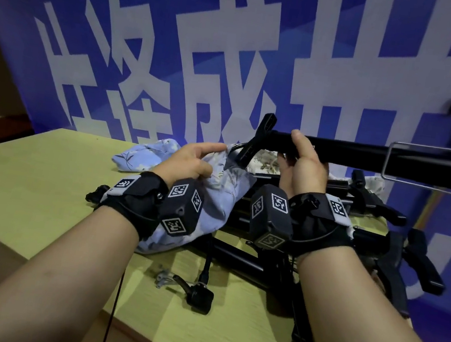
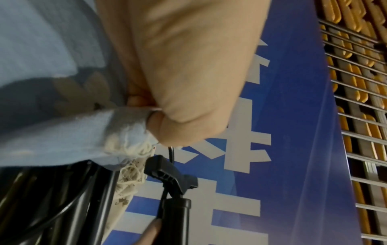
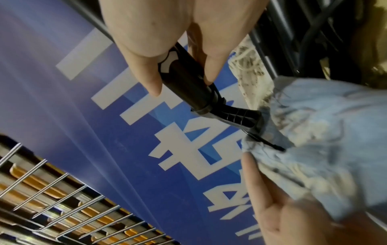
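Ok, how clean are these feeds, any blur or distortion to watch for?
Head view: fairly sharp but dim, with wide-angle stretch toward the edges. Left wrist: the left hand fills the frame, and the blue cloth is blurred. Right wrist: the black pole is fairly sharp, the blue cloth soft.

We log a long black cylindrical tube (image 1: 337,150), matte, held roughly level and clear of the table, one end running off frame right. Its left end carries a T-shaped ribbed plastic handle (image 1: 255,137), tilted, its lower tip just at the cloth. The right hand (image 1: 303,167) wraps the tube close behind the handle. A thin black cord (image 3: 263,140) runs from the handle end into the cloth. The light blue floral cloth (image 1: 214,198) is soft and crumpled, with a frayed cream edge; it lies on the yellow-green table (image 1: 30,172), partly over black metal stands (image 1: 235,259). We see the left hand (image 1: 191,160) pinching its raised edge.
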